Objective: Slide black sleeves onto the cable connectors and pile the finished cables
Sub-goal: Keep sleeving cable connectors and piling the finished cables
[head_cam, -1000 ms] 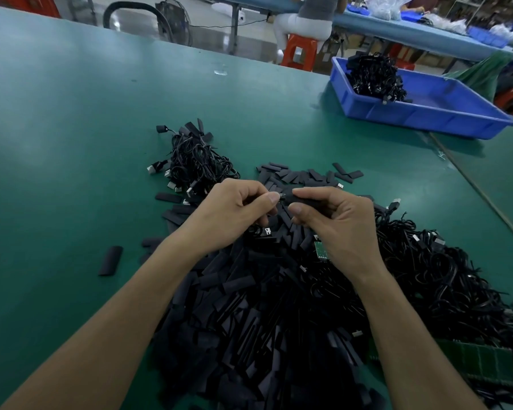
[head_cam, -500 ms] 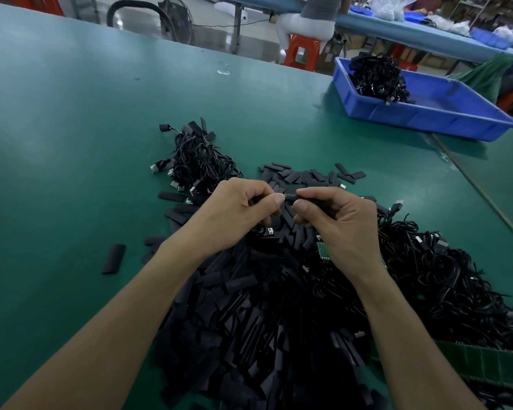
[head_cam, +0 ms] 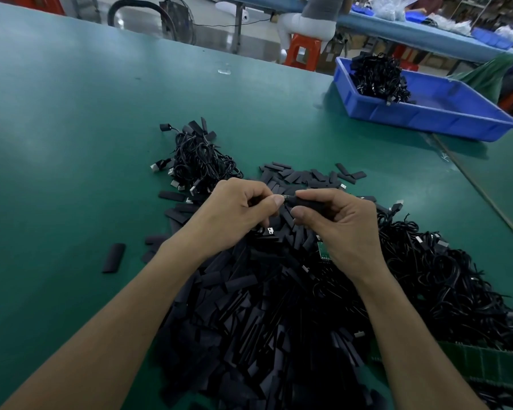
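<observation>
A factory assembly workshop. A wide green-topped counter (head_cam: 71,128) carries a bulk heap of flat black sleeves (head_cam: 264,321) and, at lower right, a mass of black cables (head_cam: 442,276). A blue plastic bin (head_cam: 427,119) at upper right holds more. Along the top edge a person (head_cam: 308,19) sits on an orange plastic stool (head_cam: 304,50) at a second, blue-topped counter (head_cam: 412,31).

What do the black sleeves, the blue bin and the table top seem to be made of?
Sleeves: matte black, flattened tubes, probably soft plastic or rubber. Bin: moulded plastic, slight gloss, ribbed walls. Table top: green sheet, perhaps vinyl or rubber, with dull reflections.
</observation>
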